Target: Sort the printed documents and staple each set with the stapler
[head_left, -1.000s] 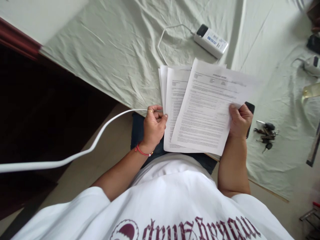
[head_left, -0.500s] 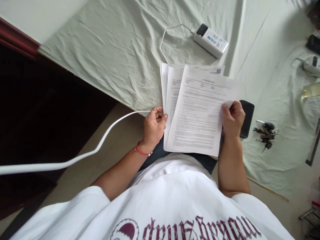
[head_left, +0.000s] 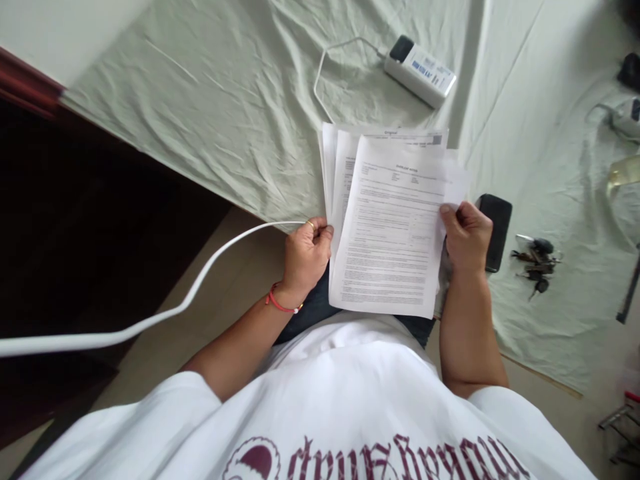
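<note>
Several printed paper sheets [head_left: 390, 227] are fanned out between my hands, above my lap and the edge of the cloth-covered table. My left hand [head_left: 307, 257] pinches the left edge of the rear sheets. Passing by its fingers is a white cable [head_left: 225, 250]. At the right edge, my right hand [head_left: 466, 237] grips paper between thumb and curled fingers. The front sheet lies slightly askew over the others and hides most of their text. Just beyond my right hand is a black phone [head_left: 499, 233], lying on the cloth.
A white power bank [head_left: 420, 71] with a thin cord lies beyond the papers. Right of the phone is a bunch of keys [head_left: 537, 260]. A pale green wrinkled cloth [head_left: 225, 100] covers the table. A bottle-like yellowish object [head_left: 624, 172] sits at the far right.
The front sheet has shifted a little left and down against the others, uncovering more of the rear sheet's top. Both hands keep their hold on the papers.
</note>
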The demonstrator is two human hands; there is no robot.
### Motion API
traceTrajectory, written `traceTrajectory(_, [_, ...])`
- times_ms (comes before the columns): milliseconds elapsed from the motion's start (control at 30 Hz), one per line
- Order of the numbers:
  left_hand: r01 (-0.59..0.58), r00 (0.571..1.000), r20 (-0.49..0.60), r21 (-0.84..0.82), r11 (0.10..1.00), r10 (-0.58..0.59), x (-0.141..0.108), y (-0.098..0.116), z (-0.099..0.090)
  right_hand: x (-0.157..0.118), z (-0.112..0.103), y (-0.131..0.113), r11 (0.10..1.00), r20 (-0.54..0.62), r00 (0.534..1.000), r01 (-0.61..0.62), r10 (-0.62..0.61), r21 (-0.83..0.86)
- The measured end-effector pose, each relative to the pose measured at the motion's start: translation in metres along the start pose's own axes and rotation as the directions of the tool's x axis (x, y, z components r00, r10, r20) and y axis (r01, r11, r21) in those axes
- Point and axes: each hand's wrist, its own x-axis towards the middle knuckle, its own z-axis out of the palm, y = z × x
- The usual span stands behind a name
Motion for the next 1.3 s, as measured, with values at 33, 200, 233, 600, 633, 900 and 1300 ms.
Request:
traceTrajectory(33, [0.009, 1.000, 0.014, -0.032, 0.999, -0.008, 0.000, 0.001, -0.001, 0.000, 0.000, 0.000, 1.000, -0.006, 1.000, -0.005, 0.006, 0.016])
traceTrajectory(200, [0.058, 0.996, 0.074, -0.140, 0.988, -0.048, 0.002, 0.002, -0.002, 0.001, -0.002, -0.013, 0.999, -0.033, 0.999, -0.013, 0.014, 0.033])
traceTrajectory(233, [0.062, 0.996, 0.079, -0.145, 0.987, -0.051, 0.002, 0.002, -0.002, 0.002, -0.002, -0.016, 0.999, -0.034, 0.999, -0.013, 0.014, 0.031])
traceTrajectory(600, [0.011, 0.997, 0.082, -0.065, 0.998, -0.006, 0.001, 0.012, -0.006, 0.014, 0.001, -0.035, 0.996, -0.047, 0.997, 0.064, -0.067, -0.070])
traceTrajectory(633, [0.011, 0.997, 0.075, -0.057, 0.998, -0.007, 0.002, 0.012, -0.006, 0.015, 0.001, -0.036, 0.993, -0.060, 0.995, 0.073, -0.079, -0.092])
traceTrajectory(900, [0.011, 0.998, 0.060, -0.055, 0.998, -0.007, 0.002, 0.012, -0.004, 0.021, 0.009, -0.047, 0.959, -0.202, 0.961, 0.133, -0.186, -0.250])
traceTrajectory(1300, [-0.054, 0.995, 0.079, -0.003, 0.999, 0.054, -0.002, 0.014, -0.004, 0.018, 0.026, -0.048, 0.977, -0.146, 0.980, 0.107, -0.134, -0.183])
